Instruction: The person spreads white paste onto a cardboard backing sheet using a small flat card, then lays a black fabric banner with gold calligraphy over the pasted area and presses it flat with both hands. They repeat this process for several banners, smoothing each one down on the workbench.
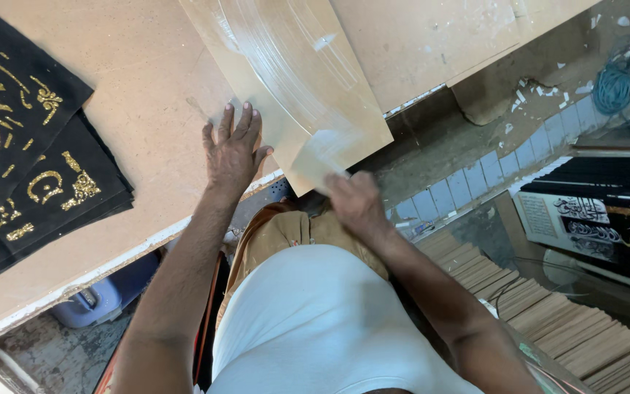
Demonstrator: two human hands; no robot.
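While the left hand (232, 151) lies flat, fingers spread, it presses the near-left edge of a board (297, 87) against the counter (147, 95); it grips nothing, only bears down.

Right hand (354, 201): blurred, at the board's near corner, where that corner overhangs the counter edge. Fingers look curled toward the corner; whether they pinch it or hold something against it cannot be told.

Board: thin, tan panel, lying askew, its surface marked with pale curved streaks and a whitish smear near the right hand. Far end runs out of view.

Cloths (23, 138): stack of black pieces with gold ornament, on the counter well to the left, apart from both hands.

Strips (548, 321): rows of thin wooden strips, below and to the right, off the counter.

Framed panels (607, 219): dark, with gold and white ornament, far right.

Tub (96, 299): pale blue, under the counter.

Risks, as judged: the overhanging corner has no support, so a hard stroke there could tip or slide the board if the left hand's pressure eases. The thin panel might flex or crack at that corner. Wet smears could reach the cloths if the board swings left.
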